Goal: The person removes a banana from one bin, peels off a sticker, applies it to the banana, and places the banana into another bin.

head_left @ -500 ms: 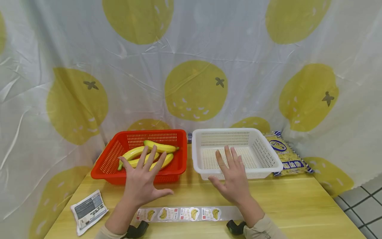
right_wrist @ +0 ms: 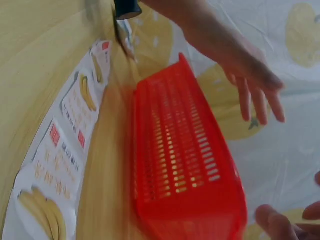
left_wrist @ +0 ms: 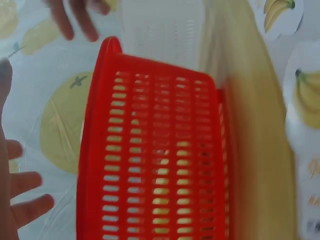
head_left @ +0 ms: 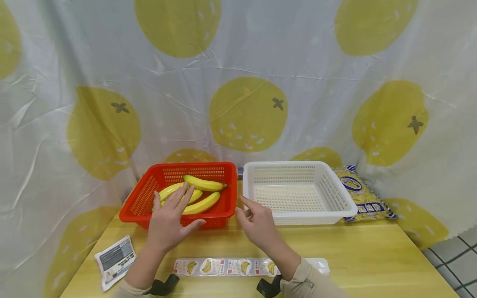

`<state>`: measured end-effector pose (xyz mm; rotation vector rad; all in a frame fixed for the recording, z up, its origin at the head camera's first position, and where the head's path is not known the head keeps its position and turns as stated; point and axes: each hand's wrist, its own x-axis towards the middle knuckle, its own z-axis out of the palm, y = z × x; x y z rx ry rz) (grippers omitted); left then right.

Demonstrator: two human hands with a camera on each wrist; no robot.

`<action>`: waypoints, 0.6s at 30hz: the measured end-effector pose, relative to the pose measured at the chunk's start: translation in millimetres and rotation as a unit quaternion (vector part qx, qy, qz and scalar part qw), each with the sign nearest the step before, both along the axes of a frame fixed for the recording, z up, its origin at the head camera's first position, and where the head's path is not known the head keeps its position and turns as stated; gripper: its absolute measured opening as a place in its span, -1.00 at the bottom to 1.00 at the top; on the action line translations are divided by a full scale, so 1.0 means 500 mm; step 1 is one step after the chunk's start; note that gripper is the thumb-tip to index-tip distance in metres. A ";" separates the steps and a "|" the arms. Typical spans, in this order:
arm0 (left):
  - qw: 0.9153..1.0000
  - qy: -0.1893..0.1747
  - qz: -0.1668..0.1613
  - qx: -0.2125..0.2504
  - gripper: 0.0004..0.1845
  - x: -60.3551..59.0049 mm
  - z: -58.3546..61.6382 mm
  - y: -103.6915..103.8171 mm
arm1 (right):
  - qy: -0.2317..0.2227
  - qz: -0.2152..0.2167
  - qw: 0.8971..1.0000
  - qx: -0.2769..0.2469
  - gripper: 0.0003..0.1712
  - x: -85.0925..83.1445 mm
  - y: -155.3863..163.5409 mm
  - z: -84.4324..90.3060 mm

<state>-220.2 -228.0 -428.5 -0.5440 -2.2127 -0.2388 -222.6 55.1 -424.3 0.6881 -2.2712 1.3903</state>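
A red basket (head_left: 214, 221) holds several yellow bananas (head_left: 203, 205). My left hand (head_left: 169, 225) hovers over its near rim, fingers spread toward the bananas and overlapping some of them in the head view. Nothing is held in it. My right hand (head_left: 261, 225) points left beside the red basket's near right corner, its thumb and index finger apart with nothing between them. In the right wrist view, the left hand (right_wrist: 245, 70) stands above the red basket's rim. The left wrist view catches the right hand's fingertips (left_wrist: 80, 20) at the top.
To the right stands a white basket (head_left: 298, 219), with a yellow packet (head_left: 363, 194) beyond it. A strip of banana stickers (head_left: 234, 267) lies along the front of the wooden table (head_left: 354, 256). At the left lies a small white packet (head_left: 116, 260). A fruit-print curtain (head_left: 313, 103) hangs behind.
My right hand has moved left from in front of the white basket toward the red one, its fingers no longer spread. My left hand has shifted slightly, its fingers closer together.
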 end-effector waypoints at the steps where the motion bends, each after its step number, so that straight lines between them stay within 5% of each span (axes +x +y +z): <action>1: 1.000 -0.006 -0.001 0.010 -0.07 -0.001 0.005 -0.007 | -0.022 -0.004 1.000 0.004 -0.54 -0.001 -0.010 -0.001; 7: 0.998 -0.040 0.023 0.046 -0.47 -0.013 0.054 -0.057 | -0.047 -0.033 0.996 0.065 -0.51 -0.005 -0.043 -0.029; 11: 0.991 -0.110 0.057 0.055 -0.55 -0.033 0.095 -0.094 | -0.016 -0.046 0.995 0.084 -0.52 -0.003 -0.051 -0.046; 18: 0.949 -0.293 0.081 0.076 -0.48 -0.087 0.144 -0.147 | 0.041 -0.059 0.991 0.117 -0.58 -0.008 -0.058 -0.063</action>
